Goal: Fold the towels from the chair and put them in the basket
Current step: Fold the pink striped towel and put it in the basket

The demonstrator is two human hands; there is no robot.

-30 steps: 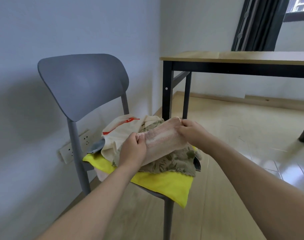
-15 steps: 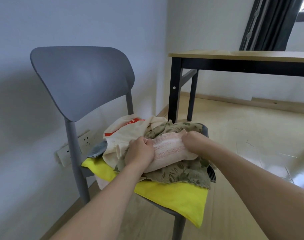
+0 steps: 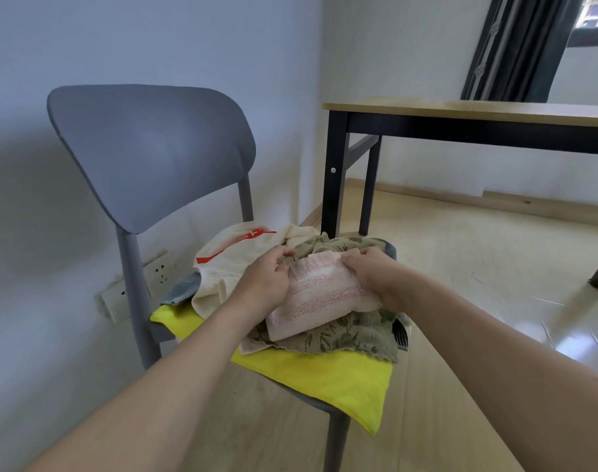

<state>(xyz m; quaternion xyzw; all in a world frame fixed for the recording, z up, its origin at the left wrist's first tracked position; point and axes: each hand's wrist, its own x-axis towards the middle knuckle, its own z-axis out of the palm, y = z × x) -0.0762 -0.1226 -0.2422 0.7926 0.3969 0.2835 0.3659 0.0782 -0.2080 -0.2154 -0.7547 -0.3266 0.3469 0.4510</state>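
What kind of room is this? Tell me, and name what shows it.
Probably a sparsely furnished room in a home. A grey chair heaped with towels stands by a wall socket, beside a wooden-topped table on black legs, with dark curtains at a window.

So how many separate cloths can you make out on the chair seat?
5: pink towel held on top, olive floral towel under it, cream cloth with red print behind, yellow cloth at the bottom, a bluish scrap at left. More may be hidden.

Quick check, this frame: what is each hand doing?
Left hand: gripping the left edge of the pink towel.
Right hand: gripping the towel's right edge.
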